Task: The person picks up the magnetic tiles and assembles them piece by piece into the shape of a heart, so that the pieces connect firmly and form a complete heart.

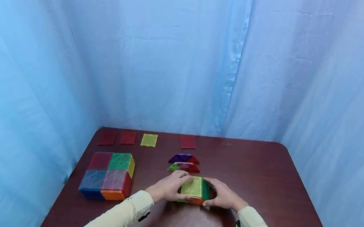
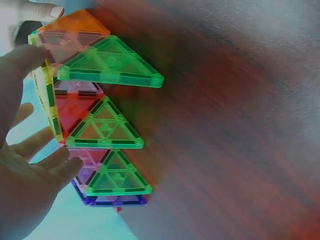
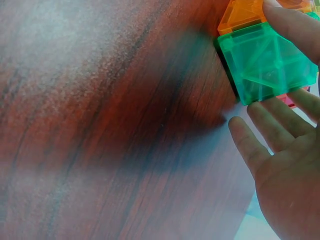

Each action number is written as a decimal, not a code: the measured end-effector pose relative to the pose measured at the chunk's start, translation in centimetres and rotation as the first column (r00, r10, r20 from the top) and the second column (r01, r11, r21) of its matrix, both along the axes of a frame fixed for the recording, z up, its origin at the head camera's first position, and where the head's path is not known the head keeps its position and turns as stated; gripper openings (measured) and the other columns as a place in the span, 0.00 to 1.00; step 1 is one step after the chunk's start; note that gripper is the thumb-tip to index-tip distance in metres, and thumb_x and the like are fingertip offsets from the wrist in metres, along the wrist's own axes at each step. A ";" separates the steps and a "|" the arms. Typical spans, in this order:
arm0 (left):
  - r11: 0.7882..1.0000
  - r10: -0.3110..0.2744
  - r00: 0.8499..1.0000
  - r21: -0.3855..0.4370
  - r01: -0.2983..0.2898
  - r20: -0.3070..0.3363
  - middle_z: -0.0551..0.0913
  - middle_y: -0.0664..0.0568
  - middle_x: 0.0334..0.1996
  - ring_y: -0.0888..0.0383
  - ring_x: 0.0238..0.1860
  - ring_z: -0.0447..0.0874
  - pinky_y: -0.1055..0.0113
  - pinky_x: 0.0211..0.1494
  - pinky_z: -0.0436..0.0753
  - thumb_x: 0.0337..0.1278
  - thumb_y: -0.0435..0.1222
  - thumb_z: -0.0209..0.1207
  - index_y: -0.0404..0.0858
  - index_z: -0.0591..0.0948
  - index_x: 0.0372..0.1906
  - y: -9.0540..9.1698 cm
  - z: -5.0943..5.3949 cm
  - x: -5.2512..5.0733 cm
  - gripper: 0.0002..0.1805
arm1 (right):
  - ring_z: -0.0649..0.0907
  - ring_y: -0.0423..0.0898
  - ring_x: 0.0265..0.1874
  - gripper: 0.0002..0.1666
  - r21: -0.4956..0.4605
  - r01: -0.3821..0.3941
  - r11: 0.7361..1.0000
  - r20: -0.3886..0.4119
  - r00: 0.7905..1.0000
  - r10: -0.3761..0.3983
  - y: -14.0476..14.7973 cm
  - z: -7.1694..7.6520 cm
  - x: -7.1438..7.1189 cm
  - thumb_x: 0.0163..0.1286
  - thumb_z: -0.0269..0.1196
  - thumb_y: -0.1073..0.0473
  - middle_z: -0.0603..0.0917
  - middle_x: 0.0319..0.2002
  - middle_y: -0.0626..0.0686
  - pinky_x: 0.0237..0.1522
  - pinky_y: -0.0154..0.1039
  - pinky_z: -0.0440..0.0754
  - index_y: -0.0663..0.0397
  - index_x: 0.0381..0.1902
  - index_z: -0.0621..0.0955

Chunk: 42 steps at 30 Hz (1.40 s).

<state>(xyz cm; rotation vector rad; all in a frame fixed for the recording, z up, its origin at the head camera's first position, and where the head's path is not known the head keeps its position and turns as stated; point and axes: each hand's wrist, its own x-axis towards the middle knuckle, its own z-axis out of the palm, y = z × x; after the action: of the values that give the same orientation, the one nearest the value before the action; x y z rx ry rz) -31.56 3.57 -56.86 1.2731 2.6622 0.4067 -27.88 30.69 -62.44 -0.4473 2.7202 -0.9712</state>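
Both hands grip a small structure of translucent magnetic tiles on the table. Its top is a yellow square tile (image 1: 192,186), with orange tiles (image 3: 242,17) at the front and a green tile (image 3: 272,60) on the right. Green triangle tiles (image 2: 112,62) show at its left end. My left hand (image 1: 169,186) spans the left side, thumb near the front edge, fingers toward the far edge. On the right side, my right hand (image 1: 224,196) has its thumb at the front and fingertips at the back. Just behind stand two low strips of triangle tiles (image 1: 183,166), purple, red, pink and green.
A larger multicoloured block of magnetic tiles (image 1: 100,161) stands at the left of the brown table (image 1: 247,168). Along the back edge lie a yellow square tile (image 1: 149,140) and several red square tiles (image 1: 128,137). Blue curtains (image 1: 176,51) surround the table.
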 end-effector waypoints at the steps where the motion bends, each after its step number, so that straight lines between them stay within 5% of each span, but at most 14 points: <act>1: 1.000 0.004 1.000 -0.002 -0.004 0.013 0.72 0.50 0.68 0.53 0.67 0.71 0.59 0.67 0.77 0.64 0.54 0.64 0.49 0.72 0.71 0.0 -0.1 0.1 0.34 | 0.74 0.57 0.68 0.59 0.005 -0.002 1.000 0.002 1.000 0.002 0.0 0.0 0.0 0.53 0.78 0.38 0.72 0.71 0.57 0.66 0.61 0.73 0.51 0.76 0.65; 16: 1.000 0.009 1.000 0.005 -0.009 0.013 0.68 0.47 0.73 0.50 0.73 0.67 0.56 0.70 0.75 0.67 0.56 0.60 0.51 0.74 0.71 0.9 -1.1 1.6 0.31 | 0.73 0.58 0.68 0.61 0.001 0.003 1.000 0.030 1.000 -0.003 1.1 -0.2 0.6 0.50 0.80 0.38 0.72 0.71 0.58 0.66 0.62 0.72 0.52 0.76 0.66; 27: 0.999 -0.041 0.996 -0.015 0.040 -0.083 0.69 0.48 0.72 0.51 0.71 0.69 0.57 0.70 0.75 0.66 0.59 0.60 0.50 0.73 0.70 0.9 -0.6 0.9 0.33 | 0.75 0.56 0.67 0.60 -0.018 0.014 1.000 0.035 0.999 -0.014 1.3 -0.5 0.5 0.49 0.80 0.39 0.74 0.70 0.56 0.66 0.60 0.74 0.52 0.75 0.67; 30: 0.998 -0.062 0.993 -0.019 0.060 -0.104 0.66 0.46 0.75 0.49 0.74 0.66 0.55 0.73 0.72 0.66 0.59 0.59 0.50 0.71 0.72 1.2 0.7 -0.6 0.34 | 0.75 0.55 0.67 0.60 -0.017 0.021 1.000 0.033 0.999 -0.021 1.6 -0.6 0.9 0.49 0.80 0.38 0.74 0.70 0.56 0.66 0.59 0.74 0.51 0.75 0.67; 34: 1.000 -0.025 0.990 0.002 0.026 -0.142 0.63 0.44 0.76 0.46 0.75 0.63 0.50 0.75 0.68 0.70 0.57 0.55 0.49 0.70 0.74 1.8 3.8 -4.4 0.33 | 0.75 0.55 0.67 0.61 -0.015 0.031 0.999 0.021 0.999 -0.030 1.6 -0.6 1.8 0.50 0.80 0.38 0.73 0.70 0.56 0.66 0.60 0.74 0.52 0.76 0.66; 38: 0.997 0.069 0.984 0.045 -0.062 -0.167 0.68 0.43 0.73 0.45 0.72 0.68 0.50 0.74 0.69 0.73 0.51 0.54 0.44 0.72 0.71 2.4 6.4 -8.9 0.29 | 0.75 0.56 0.67 0.61 0.000 0.031 1.000 0.009 0.999 -0.031 1.3 -0.5 3.0 0.50 0.79 0.36 0.73 0.70 0.56 0.65 0.61 0.74 0.53 0.76 0.66; 42: 0.978 0.200 0.978 0.080 -0.195 -0.062 0.70 0.43 0.71 0.45 0.70 0.70 0.50 0.71 0.73 0.74 0.47 0.54 0.43 0.72 0.71 2.2 7.0 -12.6 0.27 | 0.74 0.57 0.68 0.61 -0.001 0.031 1.000 0.012 0.999 -0.031 0.7 -0.3 4.3 0.51 0.78 0.34 0.73 0.71 0.56 0.65 0.61 0.74 0.51 0.76 0.66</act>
<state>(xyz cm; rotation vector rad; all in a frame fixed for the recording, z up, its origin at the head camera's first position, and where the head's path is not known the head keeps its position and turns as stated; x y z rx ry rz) -44.13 5.80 -49.85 1.0628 2.8695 0.5002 -23.54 31.43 -62.75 -0.3993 2.7236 -0.9797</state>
